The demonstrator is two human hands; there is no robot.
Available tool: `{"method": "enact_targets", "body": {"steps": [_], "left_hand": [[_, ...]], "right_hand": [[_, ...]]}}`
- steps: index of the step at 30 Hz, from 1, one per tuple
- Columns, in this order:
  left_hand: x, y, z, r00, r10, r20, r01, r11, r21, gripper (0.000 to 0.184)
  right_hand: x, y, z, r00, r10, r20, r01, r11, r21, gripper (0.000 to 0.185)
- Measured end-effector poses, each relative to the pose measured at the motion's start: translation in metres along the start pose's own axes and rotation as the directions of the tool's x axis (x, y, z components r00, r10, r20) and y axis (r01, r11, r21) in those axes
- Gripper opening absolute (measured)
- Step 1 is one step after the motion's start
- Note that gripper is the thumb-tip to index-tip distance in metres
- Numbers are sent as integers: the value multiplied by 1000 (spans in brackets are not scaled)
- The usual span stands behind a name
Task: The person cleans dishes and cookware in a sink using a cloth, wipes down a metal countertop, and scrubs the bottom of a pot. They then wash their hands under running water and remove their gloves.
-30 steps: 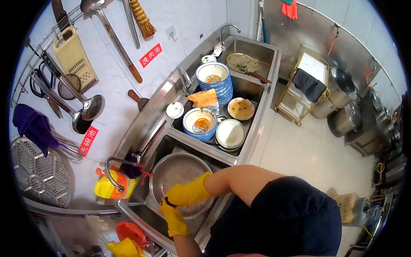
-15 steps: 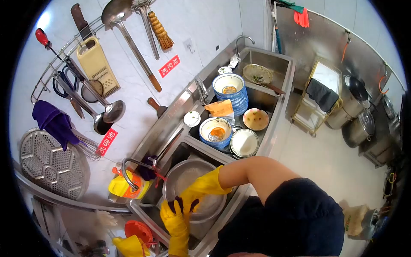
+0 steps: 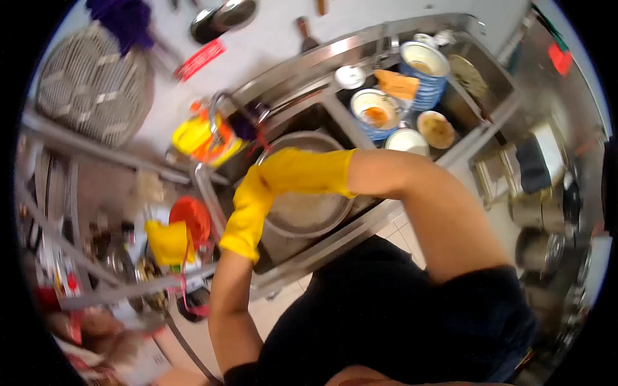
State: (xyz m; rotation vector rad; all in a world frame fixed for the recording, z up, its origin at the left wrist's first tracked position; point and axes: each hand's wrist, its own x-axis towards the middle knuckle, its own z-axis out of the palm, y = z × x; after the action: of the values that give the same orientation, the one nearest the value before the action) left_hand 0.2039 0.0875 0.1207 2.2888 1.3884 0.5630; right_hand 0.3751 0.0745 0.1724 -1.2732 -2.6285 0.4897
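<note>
Basin (image 3: 306,209) sits below your fingers, partly hidden. Your gloved left hand (image 3: 246,215) and right hand (image 3: 302,172) meet over its near-left side — whether the fingers grip anything, I cannot tell. Best work low, so drips land inside.

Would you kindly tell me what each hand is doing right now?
Left hand: gloved, blurred; open or closed cannot be told.
Right hand: gloved, above the basin; its grip cannot be told.
</note>
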Motion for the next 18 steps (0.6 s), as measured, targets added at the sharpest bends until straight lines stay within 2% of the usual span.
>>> {"method": "enact_targets", "body": {"steps": [1, 2, 3, 5, 7, 12, 14, 15, 16, 18], "left_hand": [[5, 6, 3, 999, -34, -20, 33, 998, -52, 26], [5, 26, -11, 990, -134, 44, 132, 990, 39, 27], [3, 30, -13, 988, -146, 55, 151, 981, -119, 29], [3, 39, -12, 988, -132, 80, 153, 892, -425, 34], [-3, 64, -33, 931, -214, 294, 361, 651, -668, 24], [-1, -11, -13, 735, -38, 677, 621, 438, -650, 29], [-7, -16, -13, 801, 24, 599, 515, 482, -709, 33], [-11, -16, -17, 824, 21, 567, 512, 403, -759, 36], [-14, -16, -21, 845, 17, 534, 501, 322, -804, 39], [-21, -5, -33, 862, -55, 504, 500, -75, -863, 46]], "right_hand": [[3, -1, -4, 999, 53, 14, -52, 998, -39, 21], [10, -4, -6, 993, 112, 24, -110, 991, -75, 22], [18, -9, -10, 947, 295, 124, -283, 953, -106, 24], [22, -9, -12, 947, 299, 117, -289, 953, -96, 25], [17, -13, -21, 947, 292, 131, -279, 954, -110, 25], [6, -27, -34, 970, 145, 197, -108, 976, -190, 26], [-8, -22, -21, 998, 50, 43, -54, 995, 82, 31], [-13, -16, -10, 999, 14, -42, -5, 977, 213, 34], [-16, -7, 6, 987, 52, -149, -11, 965, 261, 37], [-22, 4, 22, 928, 138, -346, -7, 935, 355, 42]]}}
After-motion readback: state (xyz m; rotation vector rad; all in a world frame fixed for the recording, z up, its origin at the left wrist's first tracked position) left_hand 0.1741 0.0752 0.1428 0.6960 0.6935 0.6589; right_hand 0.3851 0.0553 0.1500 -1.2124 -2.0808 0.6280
